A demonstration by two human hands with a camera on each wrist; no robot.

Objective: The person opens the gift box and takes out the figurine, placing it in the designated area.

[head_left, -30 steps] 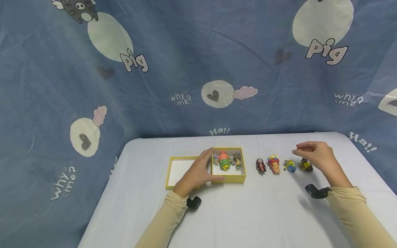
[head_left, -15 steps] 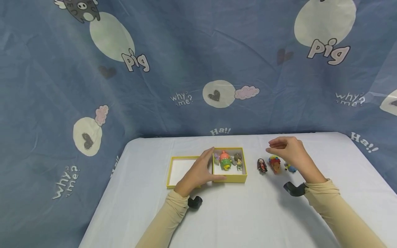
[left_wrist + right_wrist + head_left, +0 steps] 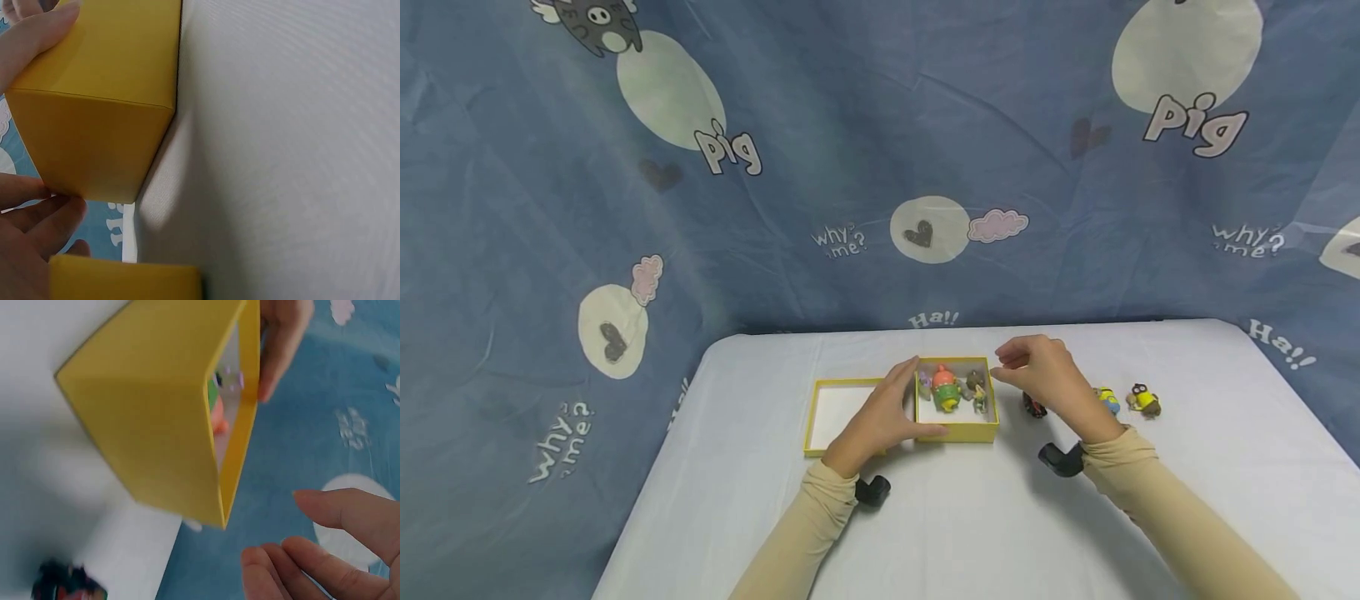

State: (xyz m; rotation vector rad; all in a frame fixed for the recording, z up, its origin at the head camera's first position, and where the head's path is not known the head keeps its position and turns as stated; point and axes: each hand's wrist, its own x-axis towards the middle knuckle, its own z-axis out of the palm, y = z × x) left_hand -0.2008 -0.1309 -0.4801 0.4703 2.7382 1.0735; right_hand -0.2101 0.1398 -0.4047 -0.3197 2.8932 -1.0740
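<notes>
My left hand (image 3: 880, 417) holds the yellow box (image 3: 958, 432) by its left side, thumb on the front wall and fingers at the back. Inside the box lie several small figurines, among them an orange and green one (image 3: 945, 390). My right hand (image 3: 1045, 375) hovers just right of the box; in the right wrist view its thumb and fingers are apart with nothing between them. Under this hand a dark-haired doll figurine (image 3: 1034, 406) is partly covered. A red and yellow figurine seen earlier is hidden behind the hand.
Left of the box lies a yellow-rimmed lid (image 3: 808, 425), partly under my left hand. A blue and yellow figurine (image 3: 1107, 400) and a yellow and brown figurine (image 3: 1144, 401) lie to the right on the white table (image 3: 970, 525). A blue printed curtain (image 3: 850, 292) hangs behind.
My right hand has moved left, from above the rightmost figurine to beside the box. My left hand has stayed on the box.
</notes>
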